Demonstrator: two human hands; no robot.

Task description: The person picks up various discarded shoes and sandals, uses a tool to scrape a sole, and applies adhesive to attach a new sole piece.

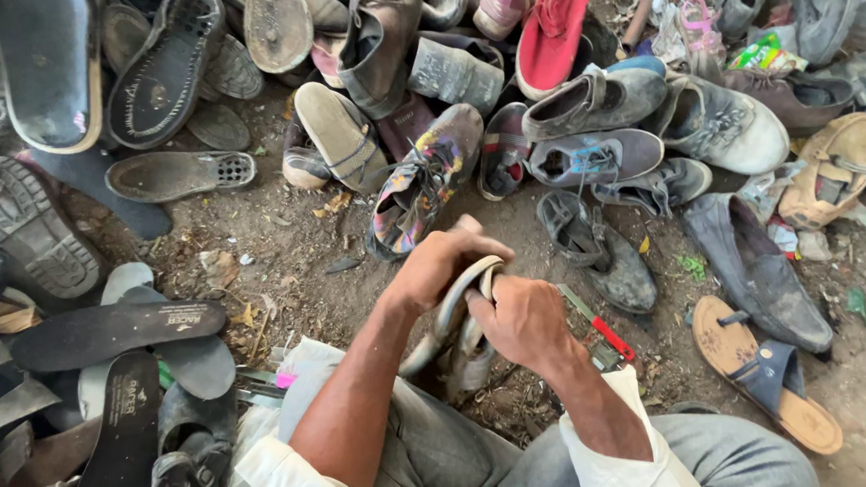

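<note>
Bare dirt ground [283,253], littered with scraps and ringed by heaps of worn shoes, sandals and loose soles. Seen from above, between the knees of grey trousers [436,454]. Left hand [435,268] curled over the top edge of a curved grey shoe sole [457,312], grip closed on it, fingers hooked over the rim. Right hand [528,320] just beside and touching, grip closed around the same sole from the right side, knuckles up. Sole held on edge above the dirt, lower end down near the trouser leg. Red-handled tool [604,331] on the ground just right of the right hand. Black insoles [118,333] stacked at the left. Multicoloured sneaker [424,179] just beyond the hands. Grey lace-up shoe [598,155] farther right, brown sandal [767,373] near the right knee.
</note>
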